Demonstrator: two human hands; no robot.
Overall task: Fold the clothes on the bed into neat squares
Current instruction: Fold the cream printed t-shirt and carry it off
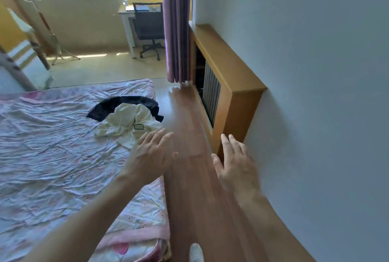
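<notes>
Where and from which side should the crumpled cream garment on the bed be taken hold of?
Probably by the near corner of the crumpled cream garment, reached from the floor side of the bed: that edge lies nearest the open left hand, and it sits atop the dark garment.

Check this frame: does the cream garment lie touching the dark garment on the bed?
Touching. The head view shows the cream garment crumpled on top of the dark garment, overlapping it with no bedsheet visible between them.
</notes>
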